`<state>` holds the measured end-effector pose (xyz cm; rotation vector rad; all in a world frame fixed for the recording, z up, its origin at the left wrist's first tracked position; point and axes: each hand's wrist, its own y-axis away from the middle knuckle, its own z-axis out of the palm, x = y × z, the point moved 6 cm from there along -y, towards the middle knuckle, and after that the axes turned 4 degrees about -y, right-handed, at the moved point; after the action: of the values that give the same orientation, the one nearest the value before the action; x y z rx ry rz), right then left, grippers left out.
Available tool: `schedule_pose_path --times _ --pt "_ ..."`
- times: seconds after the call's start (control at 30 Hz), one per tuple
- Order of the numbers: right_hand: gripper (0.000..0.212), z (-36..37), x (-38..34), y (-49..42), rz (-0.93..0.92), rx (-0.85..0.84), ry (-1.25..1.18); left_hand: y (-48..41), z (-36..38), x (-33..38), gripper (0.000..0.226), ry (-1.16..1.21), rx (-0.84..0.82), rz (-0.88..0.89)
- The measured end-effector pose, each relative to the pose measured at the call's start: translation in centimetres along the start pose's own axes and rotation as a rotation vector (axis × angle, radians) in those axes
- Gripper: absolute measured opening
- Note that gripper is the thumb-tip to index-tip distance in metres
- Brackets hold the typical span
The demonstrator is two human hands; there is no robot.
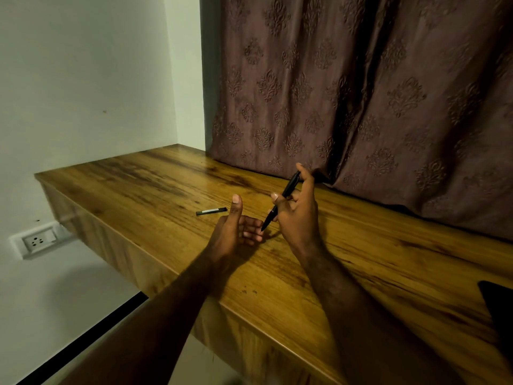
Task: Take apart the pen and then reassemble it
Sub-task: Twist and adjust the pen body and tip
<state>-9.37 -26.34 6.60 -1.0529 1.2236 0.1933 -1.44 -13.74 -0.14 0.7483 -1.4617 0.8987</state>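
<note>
Wall socket (39, 241) sits low on the pale wall at the far left, below the edge of the wooden desk top (155, 176). Further right, a short black pen part (211, 211) with a pale strip along it lies flat on the wood, apart from both hands; whether it is a cap or a barrel section is hard to tell. Just right of it the left hand (236, 229) hovers with the thumb raised and the fingers loosely bent, palm turned toward the other hand, holding nothing. The black pen (288, 188) slants down to the left, its tip right at the left fingertips; whether it touches them cannot be told. The right hand (299, 215) holds the pen around its middle, fingers wrapped about the barrel and the upper end resting against a raised finger. Behind it hangs a brown patterned curtain (361, 93), and a dark object (497, 309) cuts in at the right edge. With one piece lying loose, the pen looks partly apart, though dismantling and rebuilding cannot be told apart. The next move probably calls for the left fingers to pinch the tip end and twist or pull while the right keeps the barrel steady, or to fetch the loose part. No container is in view.
</note>
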Motion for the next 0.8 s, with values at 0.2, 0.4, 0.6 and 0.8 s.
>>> schedule_pose_path --times 0.2,0.4,0.6,0.8 --pt "0.066 -0.14 0.00 -0.14 0.005 0.011 -0.014 -0.18 0.03 -0.11 0.102 0.015 -0.005 -0.018" --pt "0.062 -0.16 0.03 -0.09 -0.005 0.019 0.014 -0.13 0.06 0.00 0.102 0.024 0.002 -0.031" --pt "0.061 -0.23 -0.36 0.10 -0.023 0.029 0.021 -0.16 0.01 -0.01 0.101 0.028 -0.001 -0.030" --pt "0.062 -0.19 -0.31 0.14 -0.010 0.023 0.004 -0.09 -0.15 -0.13 0.101 0.024 0.001 -0.017"
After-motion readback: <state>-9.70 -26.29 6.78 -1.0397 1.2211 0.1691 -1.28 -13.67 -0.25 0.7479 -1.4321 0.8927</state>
